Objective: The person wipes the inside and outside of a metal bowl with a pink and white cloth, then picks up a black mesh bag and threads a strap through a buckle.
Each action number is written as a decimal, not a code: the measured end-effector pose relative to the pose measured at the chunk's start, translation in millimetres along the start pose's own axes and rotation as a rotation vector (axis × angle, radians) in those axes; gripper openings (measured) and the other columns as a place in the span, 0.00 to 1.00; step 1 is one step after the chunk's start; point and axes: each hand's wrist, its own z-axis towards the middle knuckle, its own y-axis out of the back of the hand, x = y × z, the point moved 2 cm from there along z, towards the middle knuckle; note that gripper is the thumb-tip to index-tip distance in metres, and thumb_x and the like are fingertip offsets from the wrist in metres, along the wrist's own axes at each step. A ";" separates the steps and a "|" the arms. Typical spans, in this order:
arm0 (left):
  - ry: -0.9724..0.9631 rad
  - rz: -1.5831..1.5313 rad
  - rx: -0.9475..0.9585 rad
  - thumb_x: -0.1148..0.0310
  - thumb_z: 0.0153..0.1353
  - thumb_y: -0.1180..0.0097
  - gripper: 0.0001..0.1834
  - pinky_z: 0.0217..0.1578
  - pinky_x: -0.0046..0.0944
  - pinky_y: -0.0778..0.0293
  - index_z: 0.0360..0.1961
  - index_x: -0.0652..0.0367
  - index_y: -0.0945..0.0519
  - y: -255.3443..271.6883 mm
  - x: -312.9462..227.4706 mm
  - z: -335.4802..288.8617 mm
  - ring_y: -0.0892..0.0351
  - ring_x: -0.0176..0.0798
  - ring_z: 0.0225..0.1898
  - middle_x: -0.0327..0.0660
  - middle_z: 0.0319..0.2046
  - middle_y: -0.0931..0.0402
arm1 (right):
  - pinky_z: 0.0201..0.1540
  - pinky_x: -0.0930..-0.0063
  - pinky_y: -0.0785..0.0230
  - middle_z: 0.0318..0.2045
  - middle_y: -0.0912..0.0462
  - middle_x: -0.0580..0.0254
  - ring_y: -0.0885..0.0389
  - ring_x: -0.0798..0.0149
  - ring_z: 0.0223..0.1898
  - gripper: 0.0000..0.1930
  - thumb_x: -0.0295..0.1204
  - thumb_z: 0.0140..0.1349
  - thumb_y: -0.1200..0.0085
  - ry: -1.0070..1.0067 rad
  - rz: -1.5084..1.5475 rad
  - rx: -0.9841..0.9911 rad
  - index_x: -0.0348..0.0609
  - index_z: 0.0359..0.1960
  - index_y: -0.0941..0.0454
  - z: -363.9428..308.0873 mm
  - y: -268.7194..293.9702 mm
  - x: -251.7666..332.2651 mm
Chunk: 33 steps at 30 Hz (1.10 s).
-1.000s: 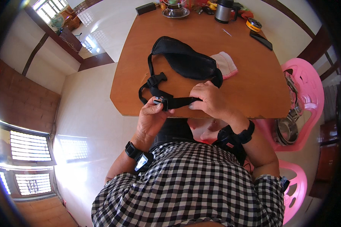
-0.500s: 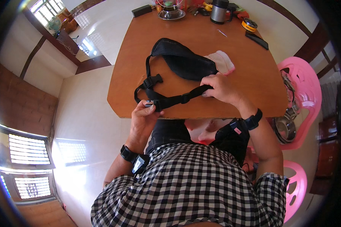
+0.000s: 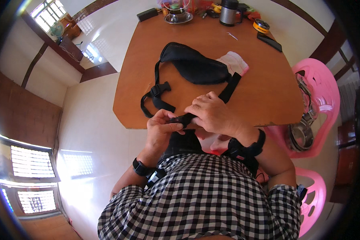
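A black waist bag (image 3: 196, 66) lies on the brown wooden table (image 3: 140, 60). Its strap loops down the left side, where a black plastic buckle (image 3: 161, 89) rests on the tabletop. Over the table's front edge, my left hand (image 3: 160, 127) pinches the black strap (image 3: 185, 119) between thumb and fingers. My right hand (image 3: 214, 114) grips the same strap just to the right, knuckles up. Part of the strap runs out past that hand toward the bag. The fitting between my fingers is mostly hidden. A white and pink cloth (image 3: 235, 64) lies partly behind the bag's right end.
Along the far edge stand a metal dish (image 3: 179, 18), a steel mug (image 3: 229, 14) and a yellow round tin (image 3: 261, 26). A black wedge-shaped object (image 3: 269, 42) lies at the right edge. Metal pans (image 3: 301, 135) sit on a pink chair (image 3: 326, 90) to the right.
Both hands have come closer together and nearer to me. My right hand has slid left along the strap, whose right stretch now points up toward the cloth. The bag has stayed about where it was.
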 end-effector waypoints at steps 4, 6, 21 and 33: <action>-0.022 0.214 0.066 0.89 0.49 0.40 0.12 0.28 0.38 0.17 0.33 0.64 0.24 -3.3 -17.6 -1.4 0.19 0.40 0.27 0.44 0.31 0.22 | 0.46 0.61 0.37 0.35 0.21 0.60 0.22 0.58 0.43 0.10 0.34 0.55 0.41 -0.046 -0.018 0.092 0.45 0.35 0.23 -4.5 -5.0 3.7; -0.022 0.316 0.136 0.87 0.50 0.38 0.10 0.26 0.33 0.20 0.31 0.65 0.23 -8.8 -25.0 -2.1 0.20 0.36 0.25 0.44 0.30 0.20 | 0.46 0.62 0.37 0.35 0.21 0.60 0.22 0.59 0.43 0.09 0.34 0.55 0.41 -0.030 0.013 0.069 0.45 0.35 0.22 -4.3 -12.8 7.9; -0.538 1.755 -0.246 0.58 0.40 0.30 0.25 0.46 0.48 0.30 0.43 0.54 0.18 35.5 -53.7 72.2 0.29 0.52 0.51 0.45 0.38 0.24 | 0.40 0.66 0.31 0.31 0.18 0.61 0.20 0.62 0.35 0.11 0.26 0.53 0.39 -0.091 0.407 0.000 0.44 0.40 0.19 -35.9 -5.7 -12.8; -0.214 0.067 0.160 0.73 0.55 0.43 0.09 0.35 0.45 0.26 0.37 0.58 0.26 13.1 -108.2 45.8 0.22 0.49 0.32 0.50 0.33 0.22 | 0.36 0.81 0.35 0.24 0.24 0.68 0.27 0.75 0.29 0.14 0.26 0.64 0.50 -0.423 0.733 -0.240 0.43 0.51 0.20 25.0 27.9 -61.5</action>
